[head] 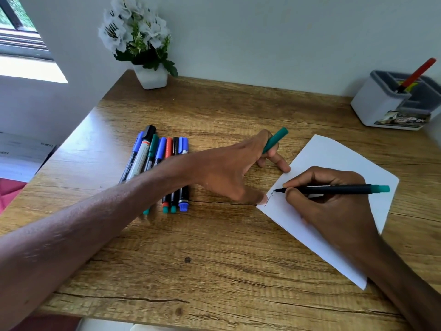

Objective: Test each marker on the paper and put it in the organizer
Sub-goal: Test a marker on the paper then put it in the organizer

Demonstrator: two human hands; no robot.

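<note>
The fingers (301,179) of the right hand (334,206) are pressed together and pinch a black marker (334,189) near its tip. The marker lies nearly level, its green end pointing to three o'clock and its tip pointing to nine o'clock, touching the paper (334,156) by a short scribbled line near the sheet's left corner. The heel of this hand rests on the paper.

At ten o'clock from the tip, the left hand (229,173) reaches across. Its thumb presses the paper's left corner, and one straight finger touches the sheet's upper left edge. The other fingers curl round a green cap (275,139), which sticks out toward one o'clock.

Partly under the left forearm, at nine o'clock from the paper, a row of markers (164,154) lies side by side on the counter (214,259), with blue, green, red and black caps.

Well apart, at the counter's two o'clock corner, stands the white organizer (381,108) with a red marker (417,74) leaning in one compartment. At eleven o'clock a white flower pot (150,77) stands against the wall.
</note>
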